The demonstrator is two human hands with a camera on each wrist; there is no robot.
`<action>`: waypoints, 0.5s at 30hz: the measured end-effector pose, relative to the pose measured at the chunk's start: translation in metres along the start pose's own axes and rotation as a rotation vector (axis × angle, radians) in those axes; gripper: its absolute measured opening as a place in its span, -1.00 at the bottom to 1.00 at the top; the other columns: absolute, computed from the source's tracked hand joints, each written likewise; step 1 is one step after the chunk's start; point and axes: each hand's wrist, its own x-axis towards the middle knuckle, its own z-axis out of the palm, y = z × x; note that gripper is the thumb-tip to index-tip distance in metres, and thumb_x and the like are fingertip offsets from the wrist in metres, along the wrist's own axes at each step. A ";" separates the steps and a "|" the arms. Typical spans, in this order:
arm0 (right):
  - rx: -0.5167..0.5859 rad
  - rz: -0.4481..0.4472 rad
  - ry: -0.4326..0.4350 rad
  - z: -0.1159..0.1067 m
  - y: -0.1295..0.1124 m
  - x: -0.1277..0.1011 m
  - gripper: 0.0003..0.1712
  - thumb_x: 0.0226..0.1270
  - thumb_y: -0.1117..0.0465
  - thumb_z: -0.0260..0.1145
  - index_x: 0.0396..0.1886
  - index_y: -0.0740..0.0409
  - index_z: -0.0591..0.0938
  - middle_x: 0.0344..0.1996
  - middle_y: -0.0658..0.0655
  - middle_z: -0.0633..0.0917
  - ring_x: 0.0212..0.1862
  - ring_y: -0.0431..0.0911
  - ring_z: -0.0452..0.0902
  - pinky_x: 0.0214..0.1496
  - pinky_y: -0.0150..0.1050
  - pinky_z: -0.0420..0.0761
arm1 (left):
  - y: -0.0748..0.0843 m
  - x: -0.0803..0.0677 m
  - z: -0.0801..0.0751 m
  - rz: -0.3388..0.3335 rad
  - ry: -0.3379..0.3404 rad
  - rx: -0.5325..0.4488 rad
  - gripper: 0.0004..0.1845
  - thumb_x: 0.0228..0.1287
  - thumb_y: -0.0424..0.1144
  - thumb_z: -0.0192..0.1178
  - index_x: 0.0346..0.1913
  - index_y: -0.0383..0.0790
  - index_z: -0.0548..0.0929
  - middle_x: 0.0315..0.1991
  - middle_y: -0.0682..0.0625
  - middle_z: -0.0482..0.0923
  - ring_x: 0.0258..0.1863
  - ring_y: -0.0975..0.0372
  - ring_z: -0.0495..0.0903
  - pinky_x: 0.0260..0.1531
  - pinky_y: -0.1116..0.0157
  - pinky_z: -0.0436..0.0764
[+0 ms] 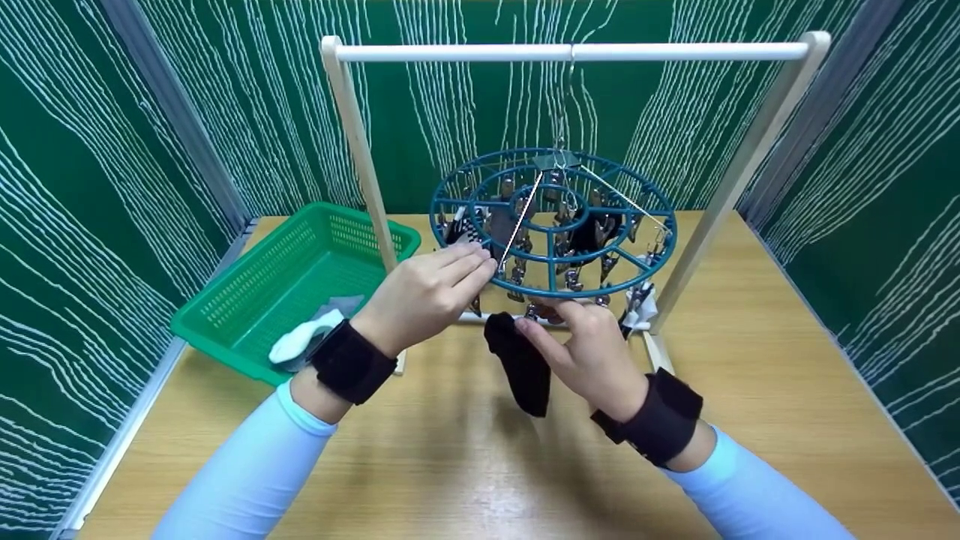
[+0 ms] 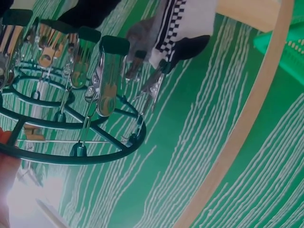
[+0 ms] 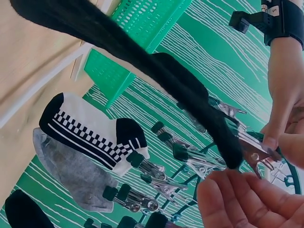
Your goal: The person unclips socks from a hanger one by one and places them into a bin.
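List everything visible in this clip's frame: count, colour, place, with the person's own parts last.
Clip hanger: one, teal, round, hanging from the rack's top bar.
Drying rack: one, pale wood with white bar, on the table.
Black sock: one, hanging at the hanger's near edge.
Checkered sock: one, white and black, clipped.
Grey sock: one, clipped beside it.
Basket: one, green, table's left.
Table: one, wooden.
Left hand: fingers at the hanger rim.
Right hand: at the black sock's top.

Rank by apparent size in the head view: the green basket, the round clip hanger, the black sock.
1. Round clip hanger and green basket look alike; unsure.
2. Black sock, clearly smallest.
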 end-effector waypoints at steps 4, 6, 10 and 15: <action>0.044 0.012 -0.007 0.001 0.001 0.002 -0.79 0.41 0.34 0.53 -0.05 0.38 0.79 -0.17 0.25 0.89 -0.22 0.03 0.88 -0.13 0.05 0.88 | 0.001 0.000 -0.001 -0.010 -0.003 -0.006 -0.73 0.34 -0.48 0.48 0.07 -0.32 0.84 0.00 -0.14 0.88 0.05 0.10 0.87 0.15 0.23 0.78; 0.068 0.014 -0.010 0.000 0.001 0.003 -0.82 0.41 0.37 0.52 -0.06 0.36 0.79 -0.18 0.23 0.90 -0.24 0.01 0.88 -0.14 0.02 0.88 | 0.002 0.000 -0.001 -0.017 0.007 -0.011 -0.73 0.33 -0.48 0.48 0.07 -0.33 0.84 0.00 -0.14 0.88 0.05 0.10 0.87 0.15 0.22 0.78; 0.088 0.017 -0.014 0.000 0.001 0.004 -0.84 0.41 0.39 0.51 -0.07 0.34 0.79 -0.19 0.19 0.90 -0.25 -0.02 0.87 -0.15 -0.02 0.89 | 0.004 -0.001 0.001 -0.032 0.045 -0.021 -0.78 0.37 -0.49 0.45 0.04 -0.35 0.84 -0.03 -0.15 0.88 0.04 0.09 0.87 0.17 0.22 0.79; 0.093 0.029 -0.014 0.000 0.002 0.005 -0.82 0.38 0.38 0.54 -0.07 0.35 0.80 -0.21 0.19 0.90 -0.27 -0.03 0.86 -0.20 -0.03 0.88 | 0.009 -0.006 -0.001 -0.083 0.097 -0.066 -0.79 0.41 -0.42 0.42 0.04 -0.38 0.83 -0.04 -0.18 0.87 0.05 0.06 0.86 0.19 0.20 0.78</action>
